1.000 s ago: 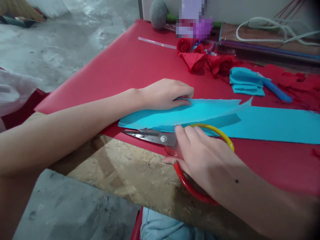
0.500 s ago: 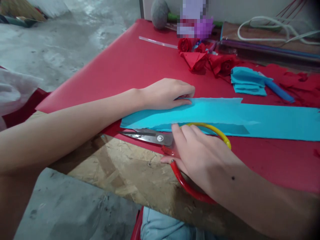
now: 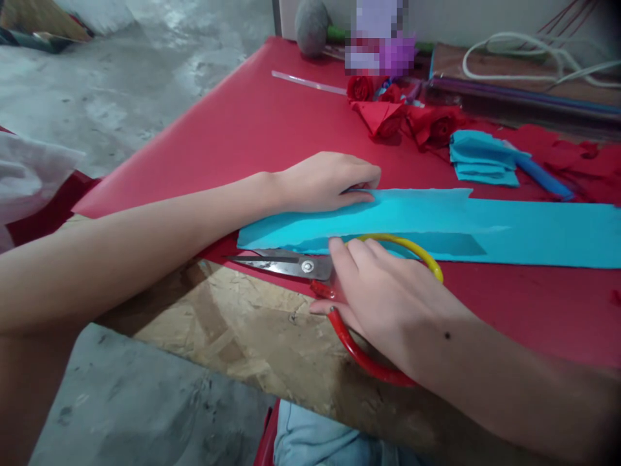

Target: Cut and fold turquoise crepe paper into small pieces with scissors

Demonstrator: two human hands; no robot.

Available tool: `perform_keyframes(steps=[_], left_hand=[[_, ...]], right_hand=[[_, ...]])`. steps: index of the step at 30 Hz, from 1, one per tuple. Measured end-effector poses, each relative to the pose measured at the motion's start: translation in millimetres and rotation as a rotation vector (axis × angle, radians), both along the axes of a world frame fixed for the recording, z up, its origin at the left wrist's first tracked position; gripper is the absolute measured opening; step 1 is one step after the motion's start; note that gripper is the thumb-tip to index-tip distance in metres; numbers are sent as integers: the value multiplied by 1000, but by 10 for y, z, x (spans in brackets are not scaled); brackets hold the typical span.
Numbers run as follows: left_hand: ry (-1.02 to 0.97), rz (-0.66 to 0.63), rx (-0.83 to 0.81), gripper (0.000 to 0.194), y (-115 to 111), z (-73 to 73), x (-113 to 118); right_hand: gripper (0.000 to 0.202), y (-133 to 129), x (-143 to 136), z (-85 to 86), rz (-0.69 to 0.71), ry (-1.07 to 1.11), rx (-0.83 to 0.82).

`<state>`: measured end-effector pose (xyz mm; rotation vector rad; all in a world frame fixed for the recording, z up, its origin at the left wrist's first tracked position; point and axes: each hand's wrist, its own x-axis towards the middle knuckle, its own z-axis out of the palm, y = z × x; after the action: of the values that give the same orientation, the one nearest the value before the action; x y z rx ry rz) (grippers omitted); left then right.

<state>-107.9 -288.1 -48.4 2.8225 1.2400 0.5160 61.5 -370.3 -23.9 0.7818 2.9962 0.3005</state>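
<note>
A long folded strip of blue paper [image 3: 427,217] lies on the red sheet that covers the table. My left hand [image 3: 330,181] rests on its upper left part, fingers curled, with the paper's edge between thumb and fingers. Along the strip's lower edge, my right hand [image 3: 383,291] is closed round the handles of scissors [image 3: 306,266], one handle yellow and the other red. The blades point left, slightly apart, just below the strip's left end. Their upper blade is partly hidden at the paper's edge.
Red paper flowers [image 3: 381,116], a small folded blue stack [image 3: 482,157] and a blue stick [image 3: 546,177] lie behind the strip. A white cable [image 3: 514,76] sits at the back right. The wooden table edge [image 3: 272,349] runs along the front.
My right hand and the scissors have moved very slightly left and up. My left hand keeps its place on the paper.
</note>
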Motion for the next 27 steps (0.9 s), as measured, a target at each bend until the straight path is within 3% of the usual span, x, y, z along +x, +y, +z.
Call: perform_keyframes(steps=[5, 11, 16, 19, 21, 24, 27], left_hand=[[-7, -7, 4, 17, 14, -15, -9], [-18, -22, 9, 17, 3, -5, -6], [-5, -21, -14, 16, -4, 15, -11], [-4, -23, -30, 18, 1, 38, -13], [-11, -29, -56, 19, 6, 52, -15], [-15, -40, -107, 22, 15, 56, -23], [-3, -27, -123, 23, 28, 45, -37]], right_hand=[[46, -89, 75, 2, 47, 36, 84], [48, -212, 213, 15, 87, 26, 18], [52, -116, 596, 103, 32, 131, 34], [49, 60, 969, 238, -121, 134, -51], [48, 252, 1224, 301, -323, 152, -168], [39, 647, 1574, 276, -587, 261, -175], [37, 1017, 1842, 148, -535, 442, -74]])
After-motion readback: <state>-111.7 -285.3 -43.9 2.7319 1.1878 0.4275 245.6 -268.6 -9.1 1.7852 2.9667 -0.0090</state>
